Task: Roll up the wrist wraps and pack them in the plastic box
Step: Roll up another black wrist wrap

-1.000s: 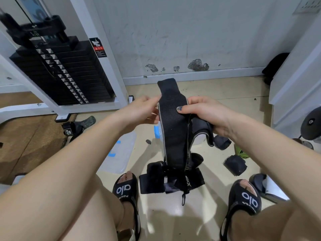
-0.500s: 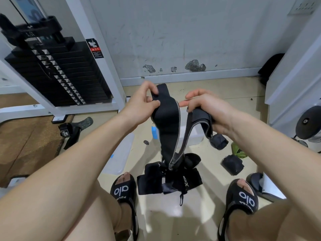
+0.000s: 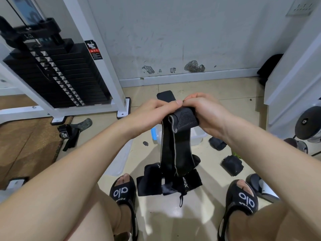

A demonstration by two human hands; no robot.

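Both hands' fingers [image 3: 178, 102] pinch wrist wrap [image 3: 175, 146] top; rest dangles.

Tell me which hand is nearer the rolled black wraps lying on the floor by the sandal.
Right. The right hand holds the wrist wrap above the plastic box, on the side where the rolled wraps lie. The left hand grips the wrap's other edge, farther across.
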